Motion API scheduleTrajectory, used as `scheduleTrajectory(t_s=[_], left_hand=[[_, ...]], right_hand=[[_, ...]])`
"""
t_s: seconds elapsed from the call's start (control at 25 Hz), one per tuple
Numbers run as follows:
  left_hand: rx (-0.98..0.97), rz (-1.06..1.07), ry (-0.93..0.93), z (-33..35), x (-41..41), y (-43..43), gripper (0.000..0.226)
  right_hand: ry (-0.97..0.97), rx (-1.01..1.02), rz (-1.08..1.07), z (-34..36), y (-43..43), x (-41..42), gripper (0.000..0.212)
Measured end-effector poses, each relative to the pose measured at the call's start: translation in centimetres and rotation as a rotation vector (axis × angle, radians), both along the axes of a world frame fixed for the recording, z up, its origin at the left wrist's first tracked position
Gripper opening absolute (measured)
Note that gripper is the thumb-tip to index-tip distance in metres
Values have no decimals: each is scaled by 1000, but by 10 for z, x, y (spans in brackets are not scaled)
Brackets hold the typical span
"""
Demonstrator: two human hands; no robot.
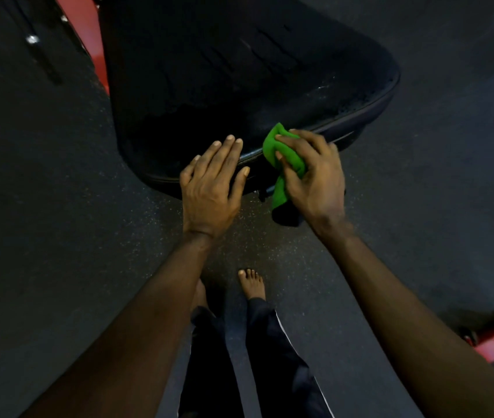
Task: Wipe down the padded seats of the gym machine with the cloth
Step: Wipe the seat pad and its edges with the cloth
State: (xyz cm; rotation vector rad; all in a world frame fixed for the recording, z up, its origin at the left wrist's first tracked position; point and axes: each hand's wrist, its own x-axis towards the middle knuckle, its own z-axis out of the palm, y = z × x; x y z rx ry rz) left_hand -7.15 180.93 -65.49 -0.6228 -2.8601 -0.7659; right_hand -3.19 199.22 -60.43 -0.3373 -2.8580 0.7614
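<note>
I am looking down on a large black padded seat (239,86) with a rounded, glossy near edge, and its surface is showing damp-looking sheen and speckles toward the right. My right hand (315,179) is gripping a bunched bright green cloth (284,158), fingers curled round it, and pressing it against the seat's front rim; a tail of the cloth is hanging down below the rim. My left hand (212,182) is lying flat with fingers straight and loosely spread, resting on the same rim just to the left of the cloth, holding nothing. Both forearms are reaching forward from the bottom of the view. Below them I am seeing dark trousers (275,351) and bare feet (251,283) standing on dark speckled rubber flooring (43,206). A red metal frame (89,34) is showing beside the seat at upper left.
</note>
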Motion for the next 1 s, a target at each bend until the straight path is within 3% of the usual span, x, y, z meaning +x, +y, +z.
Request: scheduleTrajectory(t_s=[0.28, 0.52, 0.68, 0.8, 1.0], left_hand=[[4, 15, 9, 0, 0, 1, 48], [20, 59, 8, 2, 1, 5, 47], [169, 183, -128, 21, 4, 23, 48], [181, 119, -127, 37, -5, 47, 46], [13, -203, -181, 34, -35, 72, 47]], right_hand=[[154, -99, -467, -11, 39, -11, 33], [51, -10, -80, -9, 18, 3, 35], [140, -88, -295, -13, 35, -4, 31], [206, -164, -494, -24, 7, -5, 32], [265, -126, -314, -31, 14, 4, 34]])
